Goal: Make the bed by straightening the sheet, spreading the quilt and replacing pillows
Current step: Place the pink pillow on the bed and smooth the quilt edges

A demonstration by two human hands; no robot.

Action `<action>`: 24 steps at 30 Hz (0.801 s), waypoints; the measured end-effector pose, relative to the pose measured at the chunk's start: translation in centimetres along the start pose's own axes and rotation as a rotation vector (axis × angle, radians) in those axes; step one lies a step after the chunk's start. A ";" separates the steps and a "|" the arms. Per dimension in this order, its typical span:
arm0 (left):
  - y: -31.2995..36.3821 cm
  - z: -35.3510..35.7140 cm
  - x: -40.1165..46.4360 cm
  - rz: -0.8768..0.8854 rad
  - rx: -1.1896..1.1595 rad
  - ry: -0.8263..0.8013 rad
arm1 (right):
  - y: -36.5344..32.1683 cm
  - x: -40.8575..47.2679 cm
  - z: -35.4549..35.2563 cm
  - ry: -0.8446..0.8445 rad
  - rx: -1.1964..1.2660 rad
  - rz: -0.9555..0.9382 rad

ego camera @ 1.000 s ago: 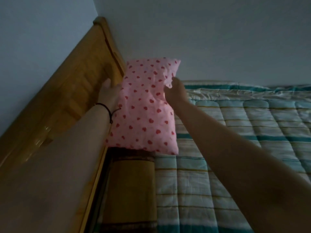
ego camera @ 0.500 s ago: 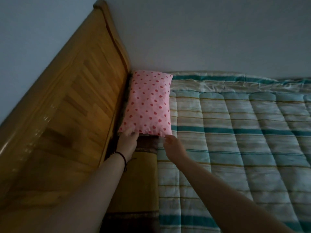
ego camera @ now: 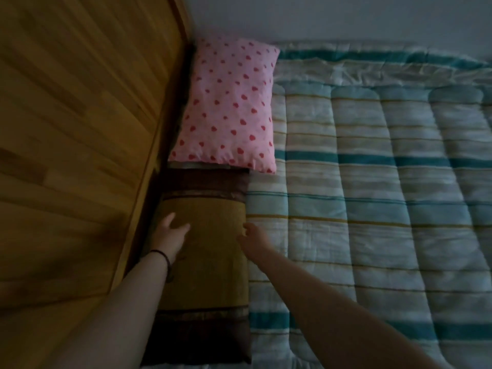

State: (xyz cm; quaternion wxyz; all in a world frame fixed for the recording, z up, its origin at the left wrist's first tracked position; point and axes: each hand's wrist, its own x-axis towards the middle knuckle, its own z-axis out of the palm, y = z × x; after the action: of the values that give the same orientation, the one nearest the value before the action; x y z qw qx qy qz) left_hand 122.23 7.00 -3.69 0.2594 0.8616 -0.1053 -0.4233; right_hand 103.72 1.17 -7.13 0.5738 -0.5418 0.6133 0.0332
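Pink heart-print fabric pillow now lies against the wooden headboard, released. My left hand and right hand have dropped, grips slack and empty, over the brown-and-mustard pillow beside the striped quilt, likely next.

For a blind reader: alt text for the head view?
Two hands, left hand and right hand, reach over a brown pillow beside the wooden headboard. Beyond it lies a pink heart-print pillow; a striped quilt covers the bed.

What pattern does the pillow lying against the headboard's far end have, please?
Pink with small red hearts; the pink pillow shows clearly in the head view.
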 end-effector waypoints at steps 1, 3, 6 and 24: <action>-1.7 -0.3 1.2 -0.048 0.020 0.006 | 1.2 0.9 1.1 -0.021 -0.016 0.036; -4.8 -1.0 3.2 -0.098 0.060 -0.009 | 3.2 2.7 3.3 -0.050 -0.023 0.080; -8.0 -1.4 5.2 -0.159 0.052 -0.048 | 5.2 4.1 5.6 -0.045 -0.005 0.124; -13.3 0.2 7.2 -0.085 0.066 0.088 | 9.5 3.8 8.8 0.121 -0.083 0.115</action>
State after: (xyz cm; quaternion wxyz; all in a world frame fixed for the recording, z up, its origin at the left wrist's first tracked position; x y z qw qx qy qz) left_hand 126.07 15.25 -15.79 0.2170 0.8912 -0.0710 -0.3919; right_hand 103.91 8.51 -18.47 0.5101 -0.5300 0.6749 0.0584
